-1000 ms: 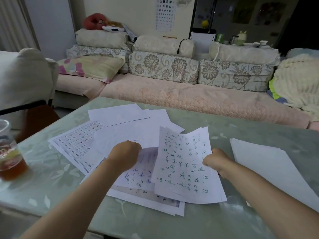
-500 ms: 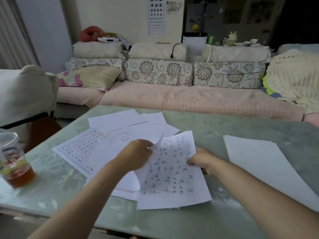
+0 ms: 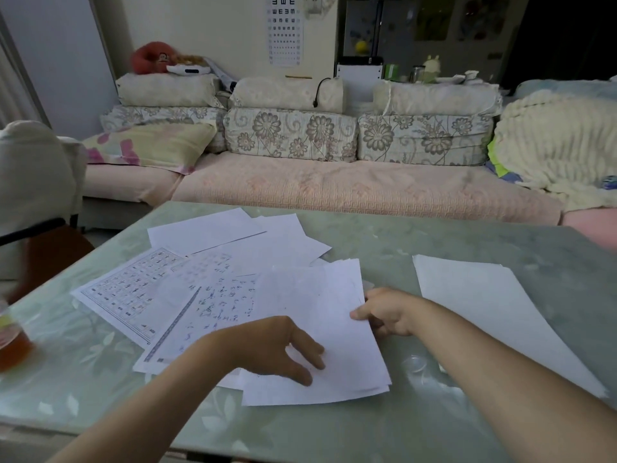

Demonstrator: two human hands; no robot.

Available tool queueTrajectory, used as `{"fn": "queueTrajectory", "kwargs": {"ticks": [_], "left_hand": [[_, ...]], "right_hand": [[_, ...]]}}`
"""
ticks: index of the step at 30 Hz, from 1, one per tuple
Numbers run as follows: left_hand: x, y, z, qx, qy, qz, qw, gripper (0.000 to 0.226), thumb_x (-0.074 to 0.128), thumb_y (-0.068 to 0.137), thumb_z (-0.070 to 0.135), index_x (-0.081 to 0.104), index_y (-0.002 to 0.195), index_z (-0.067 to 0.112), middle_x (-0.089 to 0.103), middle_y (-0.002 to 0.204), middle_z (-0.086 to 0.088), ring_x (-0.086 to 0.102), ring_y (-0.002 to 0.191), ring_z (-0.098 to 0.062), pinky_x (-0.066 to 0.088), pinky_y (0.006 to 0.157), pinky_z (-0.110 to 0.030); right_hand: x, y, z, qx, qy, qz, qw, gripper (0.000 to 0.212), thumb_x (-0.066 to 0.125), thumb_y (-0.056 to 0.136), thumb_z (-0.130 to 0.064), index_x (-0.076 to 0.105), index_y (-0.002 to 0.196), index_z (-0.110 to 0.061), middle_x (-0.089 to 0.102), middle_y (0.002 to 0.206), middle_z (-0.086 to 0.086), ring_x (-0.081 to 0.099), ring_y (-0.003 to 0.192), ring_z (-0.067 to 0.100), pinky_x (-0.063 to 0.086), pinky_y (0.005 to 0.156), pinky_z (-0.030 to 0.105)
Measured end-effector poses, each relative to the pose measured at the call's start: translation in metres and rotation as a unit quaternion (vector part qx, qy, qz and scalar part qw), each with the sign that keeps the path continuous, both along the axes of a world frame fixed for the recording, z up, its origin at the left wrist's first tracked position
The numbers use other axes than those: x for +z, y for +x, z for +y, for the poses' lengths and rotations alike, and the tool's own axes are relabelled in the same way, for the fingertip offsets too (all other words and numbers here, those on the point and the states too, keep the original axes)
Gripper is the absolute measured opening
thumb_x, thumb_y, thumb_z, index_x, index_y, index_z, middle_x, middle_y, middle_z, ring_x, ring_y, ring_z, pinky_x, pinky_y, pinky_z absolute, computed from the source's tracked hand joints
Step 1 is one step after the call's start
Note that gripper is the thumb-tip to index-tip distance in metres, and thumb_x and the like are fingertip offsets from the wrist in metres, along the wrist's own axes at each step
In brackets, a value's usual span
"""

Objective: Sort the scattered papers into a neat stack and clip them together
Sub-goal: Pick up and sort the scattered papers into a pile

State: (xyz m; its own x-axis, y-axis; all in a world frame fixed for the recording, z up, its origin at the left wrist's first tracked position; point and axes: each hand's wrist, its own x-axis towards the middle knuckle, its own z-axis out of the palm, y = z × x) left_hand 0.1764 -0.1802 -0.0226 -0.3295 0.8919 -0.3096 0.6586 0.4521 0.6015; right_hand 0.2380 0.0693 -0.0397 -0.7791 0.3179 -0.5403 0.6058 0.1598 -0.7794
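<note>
Sofa: we saw a pink-covered sofa (image 3: 334,188) with floral cushions running along beyond the worktop's far edge.
Worktop: we found the pale green worktop (image 3: 384,238) carrying every sheet.
Scattered papers: the scattered papers (image 3: 213,295) lay fanned and overlapping from left of centre towards the far edge. Some were handwritten and one bore a printed grid.
Side pile: a side pile (image 3: 484,302) of plain white sheets lay apart, near the right edge.
Blank sheet: a blank sheet (image 3: 320,315) lay uppermost at near-centre, its lower corners close to the near edge.
Left hand: we saw the left hand (image 3: 277,345) released, fingers spread, fingertips resting on the blank sheet.
Right hand: the right hand (image 3: 387,312) grasped the blank sheet's right edge, thumb on top and fingers tucked beneath. We could not tell how many sheets it held.
Cup: a cup (image 3: 11,342) of brown drink stood at the left edge, partly cut off.
</note>
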Motion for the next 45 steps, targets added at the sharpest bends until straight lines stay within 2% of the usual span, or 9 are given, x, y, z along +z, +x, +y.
{"fn": "queueTrajectory", "kwargs": {"ticks": [3,6,9,11,15,21,25,35,45], "left_hand": [[-0.005,-0.014,-0.002,0.086,0.063,-0.01,0.994,0.041,0.069,0.076,0.061,0.064,0.115,0.051,0.053,0.132,0.032,0.046,0.125,0.008,0.033,0.111,-0.026],[-0.014,-0.037,-0.001,0.318,0.186,0.1,0.924,0.06,0.074,0.083,0.037,0.05,0.138,0.031,0.043,0.147,0.007,0.039,0.136,-0.014,0.03,0.114,-0.033],[-0.016,-0.052,-0.002,0.518,0.208,-0.069,0.827,0.082,0.073,0.084,0.028,0.026,0.151,0.02,0.038,0.149,-0.007,0.048,0.125,-0.03,0.045,0.099,-0.042],[-0.023,-0.059,0.0,0.522,0.235,-0.183,0.799,0.073,0.071,0.085,0.023,0.032,0.147,0.018,0.05,0.138,-0.008,0.057,0.113,-0.027,0.047,0.096,-0.04],[-0.029,-0.06,0.018,0.453,0.236,-0.124,0.851,0.029,0.062,0.089,0.017,0.053,0.117,0.017,0.063,0.116,-0.006,0.062,0.102,-0.025,0.052,0.092,-0.041],[-0.027,-0.076,0.037,0.372,0.108,0.032,0.922,0.033,0.058,0.092,0.04,0.059,0.113,0.013,0.065,0.107,-0.002,0.063,0.089,-0.02,0.051,0.075,-0.032],[-0.022,-0.098,0.035,0.374,0.073,0.218,0.898,0.046,0.054,0.093,0.046,0.051,0.126,0.015,0.063,0.113,-0.007,0.061,0.099,-0.026,0.047,0.075,-0.031],[-0.028,-0.204,-0.038,0.427,0.142,0.244,0.859,0.035,0.06,0.09,0.027,0.06,0.124,0.016,0.061,0.111,-0.005,0.056,0.102,-0.024,0.049,0.085,-0.035],[-0.053,-0.275,-0.122,0.468,-0.034,0.305,0.829,0.088,0.056,0.078,0.07,0.032,0.147,0.021,0.027,0.156,-0.007,0.02,0.143,-0.03,0.018,0.116,-0.047]], "right_hand": [[-0.005,-0.006,-0.005,-0.011,0.058,0.019,0.998,0.029,0.065,0.087,0.002,0.065,0.115,-0.008,0.073,0.108,0.01,0.071,0.099,0.027,0.059,0.088,0.047],[-0.001,-0.006,-0.006,-0.028,0.044,0.061,0.997,0.027,0.061,0.088,0.003,0.067,0.109,-0.013,0.075,0.105,0.006,0.072,0.096,0.023,0.058,0.089,0.044],[0.004,-0.004,-0.005,-0.032,0.024,0.092,0.995,0.025,0.056,0.091,0.003,0.065,0.112,-0.009,0.074,0.107,0.008,0.072,0.095,0.024,0.061,0.081,0.039],[0.004,-0.006,-0.003,-0.036,0.007,0.099,0.994,0.03,0.051,0.09,0.005,0.062,0.116,-0.005,0.072,0.112,0.013,0.071,0.096,0.028,0.061,0.079,0.039],[0.001,-0.015,-0.002,-0.046,0.018,0.092,0.995,0.045,0.054,0.074,-0.006,0.057,0.118,-0.008,0.068,0.116,0.015,0.068,0.103,0.033,0.056,0.091,0.047],[-0.004,-0.016,0.0,-0.04,0.311,0.002,0.949,0.032,0.052,0.078,-0.013,0.049,0.11,-0.008,0.058,0.115,0.012,0.061,0.099,0.03,0.048,0.069,0.03],[0.002,-0.026,-0.015,-0.007,0.475,0.01,0.88,0.044,0.054,0.087,-0.014,0.041,0.128,-0.009,0.037,0.132,0.014,0.042,0.124,0.034,0.044,0.095,0.037],[0.015,-0.156,-0.097,0.206,0.426,0.161,0.866,0.052,0.053,0.096,-0.028,0.04,0.146,-0.021,0.032,0.149,0.003,0.039,0.134,0.025,0.04,0.108,0.04],[-0.008,-0.316,-0.181,0.303,0.451,0.152,0.826,0.074,0.063,0.087,-0.05,0.035,0.149,-0.02,0.028,0.153,0.007,0.027,0.142,0.028,0.033,0.113,0.043]]}}
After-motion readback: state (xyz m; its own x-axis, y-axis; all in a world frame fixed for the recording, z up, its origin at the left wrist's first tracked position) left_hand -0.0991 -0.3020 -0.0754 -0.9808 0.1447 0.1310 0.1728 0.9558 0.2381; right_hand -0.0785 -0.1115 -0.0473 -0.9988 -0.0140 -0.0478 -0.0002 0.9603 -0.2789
